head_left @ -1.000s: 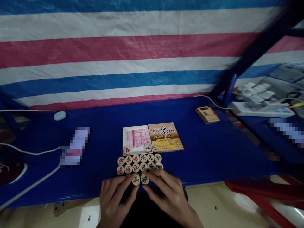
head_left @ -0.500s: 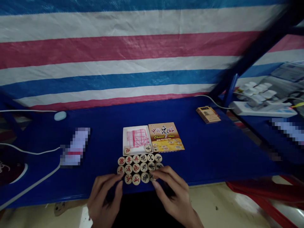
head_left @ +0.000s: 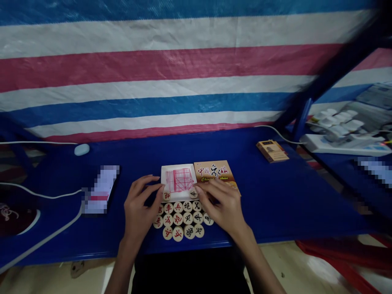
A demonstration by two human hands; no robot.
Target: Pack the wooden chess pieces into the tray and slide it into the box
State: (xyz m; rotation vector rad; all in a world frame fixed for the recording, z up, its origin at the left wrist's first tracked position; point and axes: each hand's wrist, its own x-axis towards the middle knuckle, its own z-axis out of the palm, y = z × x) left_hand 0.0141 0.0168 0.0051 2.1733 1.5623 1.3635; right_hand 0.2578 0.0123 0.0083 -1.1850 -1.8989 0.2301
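At the white tray [head_left: 178,199], my left hand [head_left: 141,204] has thumb and index finger closed at the outer edge of a red-marked chess piece [head_left: 166,194] in the near left corner. My right hand [head_left: 223,203] pinches at the edge of a black-marked piece [head_left: 192,193] in the near right corner. Below the tray, several round pieces [head_left: 178,219] lie in three rows, red characters on the left, black on the right. My right hand partly covers the chess box [head_left: 211,168] and the rightmost pieces.
A phone [head_left: 101,190] with a cable [head_left: 45,237] and a pale blue case [head_left: 81,150] are at left. A small cardboard box [head_left: 272,151] lies back right on the blue table [head_left: 290,204]. Farther right are a power strip [head_left: 343,145] and another phone [head_left: 375,171].
Both hands have moved up from the bottom row of pieces to the two pieces in the tray. The bottom row's right end is now uncovered. The view has shifted slightly.
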